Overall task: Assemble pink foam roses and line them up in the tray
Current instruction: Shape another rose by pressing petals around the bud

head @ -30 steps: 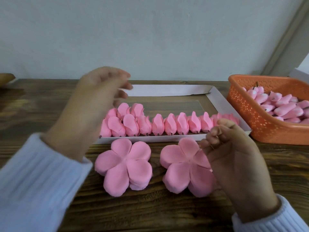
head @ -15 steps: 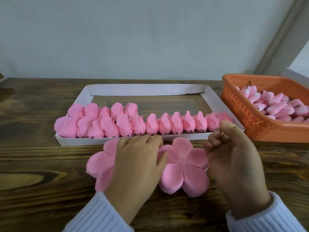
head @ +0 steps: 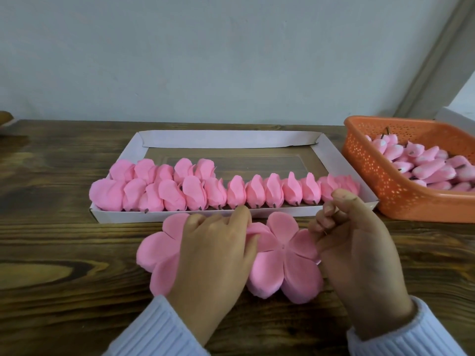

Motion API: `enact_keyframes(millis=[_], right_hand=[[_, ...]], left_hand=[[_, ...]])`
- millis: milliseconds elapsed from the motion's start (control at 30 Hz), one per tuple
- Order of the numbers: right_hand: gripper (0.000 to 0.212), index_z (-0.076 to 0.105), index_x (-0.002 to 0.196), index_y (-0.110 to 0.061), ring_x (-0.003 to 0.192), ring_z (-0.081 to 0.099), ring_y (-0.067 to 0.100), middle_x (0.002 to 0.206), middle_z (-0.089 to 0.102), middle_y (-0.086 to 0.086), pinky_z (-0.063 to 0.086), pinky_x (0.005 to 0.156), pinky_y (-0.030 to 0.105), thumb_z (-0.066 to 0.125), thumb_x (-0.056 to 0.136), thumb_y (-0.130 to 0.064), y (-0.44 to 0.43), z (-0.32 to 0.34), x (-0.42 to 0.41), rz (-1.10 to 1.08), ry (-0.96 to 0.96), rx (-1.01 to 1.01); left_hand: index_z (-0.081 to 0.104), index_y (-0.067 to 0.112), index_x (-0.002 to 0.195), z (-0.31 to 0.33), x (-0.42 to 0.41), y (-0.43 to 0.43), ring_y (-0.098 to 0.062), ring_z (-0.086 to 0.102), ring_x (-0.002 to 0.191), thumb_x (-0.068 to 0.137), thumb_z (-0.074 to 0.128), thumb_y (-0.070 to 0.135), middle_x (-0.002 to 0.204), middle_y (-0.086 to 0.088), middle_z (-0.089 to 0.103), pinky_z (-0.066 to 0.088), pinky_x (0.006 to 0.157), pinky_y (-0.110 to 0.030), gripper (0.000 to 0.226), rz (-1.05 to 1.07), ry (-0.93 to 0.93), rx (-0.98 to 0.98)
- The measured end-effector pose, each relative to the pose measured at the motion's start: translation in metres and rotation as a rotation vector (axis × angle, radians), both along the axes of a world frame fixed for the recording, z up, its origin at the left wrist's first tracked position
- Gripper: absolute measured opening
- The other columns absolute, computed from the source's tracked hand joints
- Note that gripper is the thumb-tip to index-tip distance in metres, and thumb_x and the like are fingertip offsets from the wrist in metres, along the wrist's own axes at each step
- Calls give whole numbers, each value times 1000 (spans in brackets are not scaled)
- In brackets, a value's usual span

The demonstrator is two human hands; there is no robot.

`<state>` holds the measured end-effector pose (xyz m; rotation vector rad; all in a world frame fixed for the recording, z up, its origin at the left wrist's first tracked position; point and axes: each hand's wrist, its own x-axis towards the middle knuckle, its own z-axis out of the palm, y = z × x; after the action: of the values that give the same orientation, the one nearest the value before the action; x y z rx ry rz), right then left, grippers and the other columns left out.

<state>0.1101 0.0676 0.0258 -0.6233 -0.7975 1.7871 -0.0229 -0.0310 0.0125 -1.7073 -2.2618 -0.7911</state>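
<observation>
Pink foam, two flat five-petal pieces on the wood table (head: 64, 253), lower centre; left petal piece (head: 159, 250) sits under the left hand (head: 216, 255), palm down, fingers relaxed, gripping nothing visible; right petal piece (head: 285, 268) lies btwn both hands, centre hole up, round so no real long axis; left fingertips touch its upper-left petal, the nearer reach; right hand (head: 359, 258) is clenched at its right edge, contents can't tell; finished roses (head: 257, 194) line the tray (head: 231, 138) left-to-right just above, stems twd the frame bottom; orange basket (head: 372, 176) at right.
</observation>
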Motion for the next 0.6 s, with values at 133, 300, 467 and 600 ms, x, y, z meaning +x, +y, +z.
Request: enact_keyframes(millis=[133, 300, 467, 600], right_hand=[[31, 56, 64, -17, 47, 41, 9, 55, 45, -1, 39, 46, 18, 47, 90, -3, -1, -1, -1, 12, -3, -8], [29, 55, 66, -16, 46, 40, 9, 54, 46, -1, 38, 47, 19, 46, 90, -1, -1, -1, -1, 12, -16, 6], [28, 55, 66, -15, 45, 40, 9, 54, 45, 0, 37, 45, 19, 46, 87, 0, -1, -2, 0, -2, -7, 12], [15, 53, 68, -14, 45, 39, 10, 54, 45, 1, 36, 46, 20, 52, 79, -3, -1, -1, -1, 11, -2, -5]], left_hand=[[57, 17, 78, -1, 0, 0, -22, 56, 49, 72, 78, 20, 53, 6, 56, 51, 64, -44, 22, 12, 13, 10], [58, 16, 75, -1, 0, -2, -21, 56, 48, 71, 80, 19, 53, 6, 57, 50, 59, -42, 22, 8, 26, 17], [68, 20, 78, -3, -3, -2, -22, 63, 56, 76, 76, 15, 59, 8, 64, 48, 63, -39, 10, -9, 84, 15], [75, 23, 87, -6, -6, -3, -21, 68, 68, 78, 56, 21, 72, 9, 71, 51, 67, -41, 21, -40, 109, 18]])
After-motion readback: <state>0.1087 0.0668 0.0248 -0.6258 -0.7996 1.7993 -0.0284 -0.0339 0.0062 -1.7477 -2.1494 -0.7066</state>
